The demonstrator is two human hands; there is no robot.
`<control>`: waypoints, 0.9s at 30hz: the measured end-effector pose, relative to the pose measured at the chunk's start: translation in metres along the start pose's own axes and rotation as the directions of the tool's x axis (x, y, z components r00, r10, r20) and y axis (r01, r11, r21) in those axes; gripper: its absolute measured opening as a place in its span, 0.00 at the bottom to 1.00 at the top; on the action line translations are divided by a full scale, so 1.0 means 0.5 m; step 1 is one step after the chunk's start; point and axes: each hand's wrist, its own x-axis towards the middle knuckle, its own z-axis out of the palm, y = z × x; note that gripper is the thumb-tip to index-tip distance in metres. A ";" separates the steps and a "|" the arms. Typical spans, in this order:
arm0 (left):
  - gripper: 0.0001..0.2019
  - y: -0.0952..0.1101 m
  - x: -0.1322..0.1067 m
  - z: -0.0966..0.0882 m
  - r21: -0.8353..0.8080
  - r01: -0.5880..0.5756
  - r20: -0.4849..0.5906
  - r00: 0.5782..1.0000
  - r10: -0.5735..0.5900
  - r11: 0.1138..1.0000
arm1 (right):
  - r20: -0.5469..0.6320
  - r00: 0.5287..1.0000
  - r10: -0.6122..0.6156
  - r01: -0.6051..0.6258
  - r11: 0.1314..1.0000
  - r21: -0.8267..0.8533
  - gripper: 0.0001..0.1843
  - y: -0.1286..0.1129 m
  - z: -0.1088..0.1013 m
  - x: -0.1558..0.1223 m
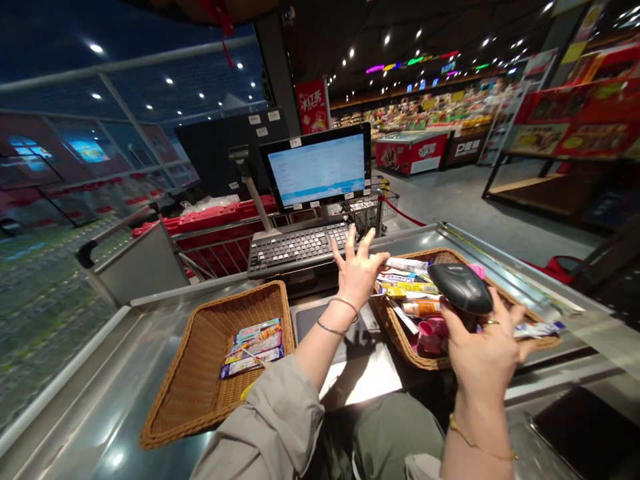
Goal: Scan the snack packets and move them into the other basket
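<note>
As left hand (357, 270) is being held open near keyboard (297, 248), rigid, likely light scanner (461, 288) is being clasped by handle in right hand (483, 350).

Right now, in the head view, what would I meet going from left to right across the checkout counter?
Wicker basket with a few packets → left hand, open by the keyboard → barcode scanner, gripped by the right hand.

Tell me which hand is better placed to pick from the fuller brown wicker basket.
Probably left: the left hand is open at the wicker basket; the right hand holds the black scanner.
</note>
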 end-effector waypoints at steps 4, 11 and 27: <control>0.10 0.016 0.009 0.010 -0.016 -0.040 0.033 0.999 0.040 0.999 | -0.015 1.000 0.021 -0.021 1.000 0.002 0.38 -0.001 -0.004 0.005; 0.21 0.084 0.037 0.053 -0.052 -0.095 0.072 0.993 0.098 0.994 | -0.046 0.997 0.055 -0.055 0.998 0.013 0.38 0.008 -0.009 0.011; 0.28 0.008 -0.041 -0.023 -0.025 0.081 0.161 0.984 -0.076 0.996 | 0.021 1.000 -0.001 -0.001 0.998 0.056 0.38 -0.003 0.008 -0.006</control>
